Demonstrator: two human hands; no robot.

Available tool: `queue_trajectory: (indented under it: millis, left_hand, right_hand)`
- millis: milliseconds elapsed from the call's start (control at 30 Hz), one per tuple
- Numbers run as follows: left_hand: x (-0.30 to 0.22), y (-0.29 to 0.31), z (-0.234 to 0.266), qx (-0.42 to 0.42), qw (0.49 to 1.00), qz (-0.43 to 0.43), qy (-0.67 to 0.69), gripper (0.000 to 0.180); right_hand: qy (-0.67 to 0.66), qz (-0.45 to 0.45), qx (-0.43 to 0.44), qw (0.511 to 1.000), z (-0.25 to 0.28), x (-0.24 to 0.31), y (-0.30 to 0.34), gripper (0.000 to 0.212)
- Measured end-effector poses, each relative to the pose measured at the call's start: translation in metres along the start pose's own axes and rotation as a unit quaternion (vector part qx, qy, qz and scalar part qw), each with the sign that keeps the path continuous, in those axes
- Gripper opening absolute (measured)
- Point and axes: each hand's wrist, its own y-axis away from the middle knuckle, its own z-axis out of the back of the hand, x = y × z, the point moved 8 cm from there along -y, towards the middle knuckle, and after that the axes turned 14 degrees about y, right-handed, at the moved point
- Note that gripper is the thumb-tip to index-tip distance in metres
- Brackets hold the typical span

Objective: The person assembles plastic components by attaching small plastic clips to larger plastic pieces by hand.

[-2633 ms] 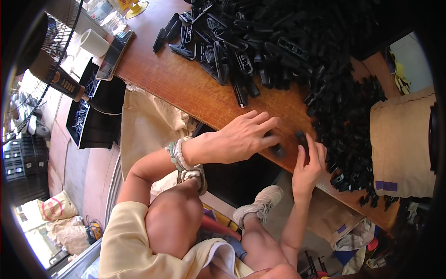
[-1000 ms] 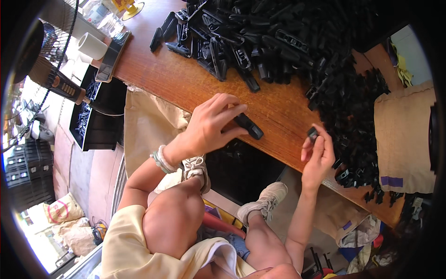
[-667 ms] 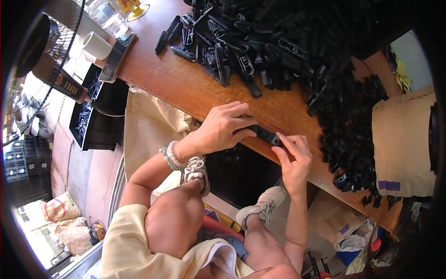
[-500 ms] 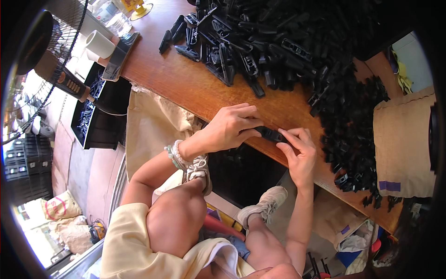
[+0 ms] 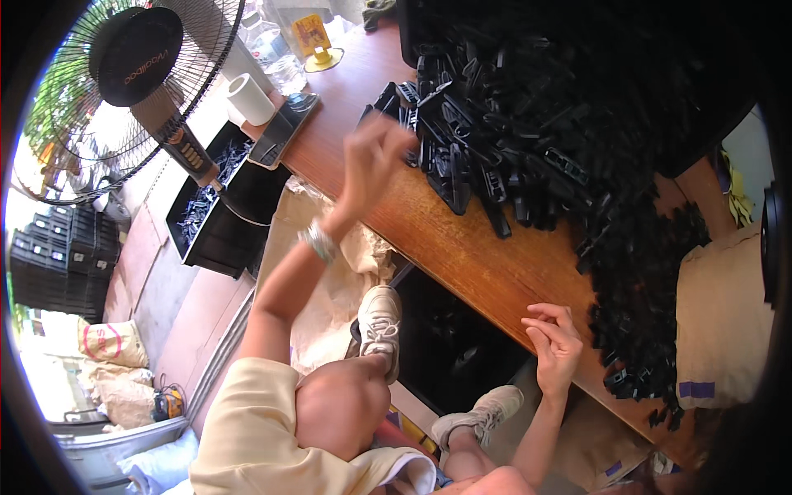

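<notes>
A large heap of long black plastic parts point(image 5: 495, 157) covers the far side of the wooden table point(image 5: 445, 256). My left hand point(image 5: 373, 157), smeared by motion, is raised by the heap's left edge. Its fingers look curled, but whether anything is in them cannot be seen. Over the table's near edge, my right hand point(image 5: 556, 351) has thumb and fingers apart with nothing between them. To its right lies a second heap of smaller black pieces point(image 5: 639, 289).
A fan point(image 5: 136, 58) stands at the far left, beside a black bin point(image 5: 224, 252) of dark parts. On the table's left end are a white paper roll point(image 5: 251, 99), a clear bottle point(image 5: 276, 58) and a yellow stand point(image 5: 317, 49). A brown sack point(image 5: 718, 330) is at right.
Both hands were on one black part at the table edge. They have separated: my left hand moved away toward the far-left heap, and that part no longer shows. The view has shifted too.
</notes>
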Motion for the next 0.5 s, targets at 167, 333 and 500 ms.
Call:
queue_trajectory:
  millis: [167, 333, 500]
  left_hand:
    - [0.095, -0.096, 0.015, 0.058, 0.987, 0.051, -0.138, 0.054]
    - [0.126, -0.088, -0.037, 0.140, 0.969, 0.138, -0.151, 0.076]
    - [0.084, -0.064, -0.064, 0.124, 0.956, 0.133, -0.230, 0.070]
  right_hand:
    - [0.033, 0.038, -0.021, 0.999, -0.010, 0.012, -0.005, 0.011]
    - [0.076, 0.069, -0.045, 0.994, -0.018, 0.016, -0.008, 0.012]
    - [0.268, 0.283, -0.102, 0.915, -0.036, 0.070, -0.007, 0.027]
